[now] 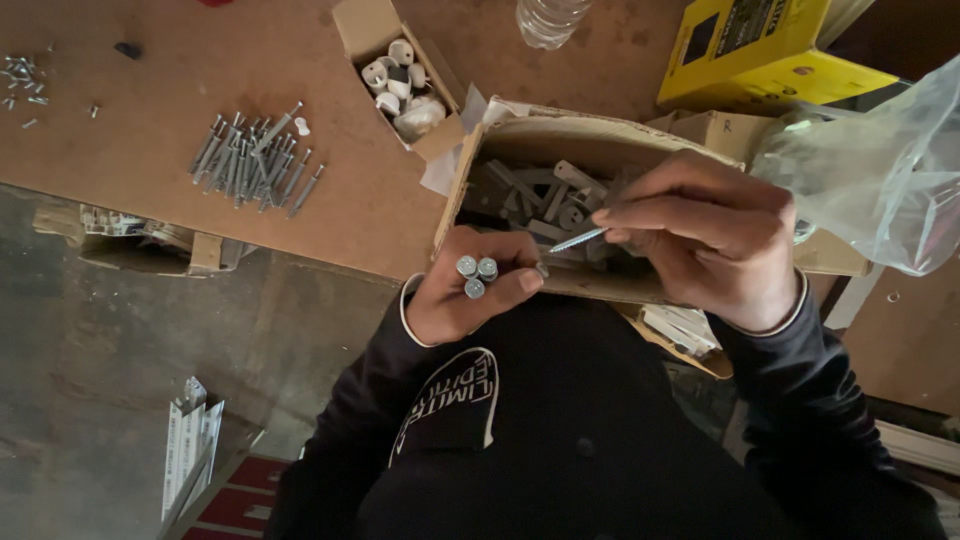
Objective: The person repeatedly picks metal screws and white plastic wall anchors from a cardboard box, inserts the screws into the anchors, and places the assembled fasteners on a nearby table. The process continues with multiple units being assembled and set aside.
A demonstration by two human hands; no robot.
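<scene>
Three round-headed bolts [476, 276] are gripped upright in the left hand [462, 290], fingers clenched around them, heads showing, just at the near edge of an open cardboard box [520, 140]. A single screw [578, 240] is pinched between thumb and fingertips of the right hand [715, 240], held over the box, tip pointed toward the left hand. Grey metal parts [545, 200] are seen inside the box. On the brown tabletop [150, 60], a pile of long bolts [250, 160] is laid well apart to the left. A smaller box of white knobs [400, 85] is set beside the big box. A clear plastic bag [880, 180] and a yellow box [750, 50] are seen at right.
</scene>
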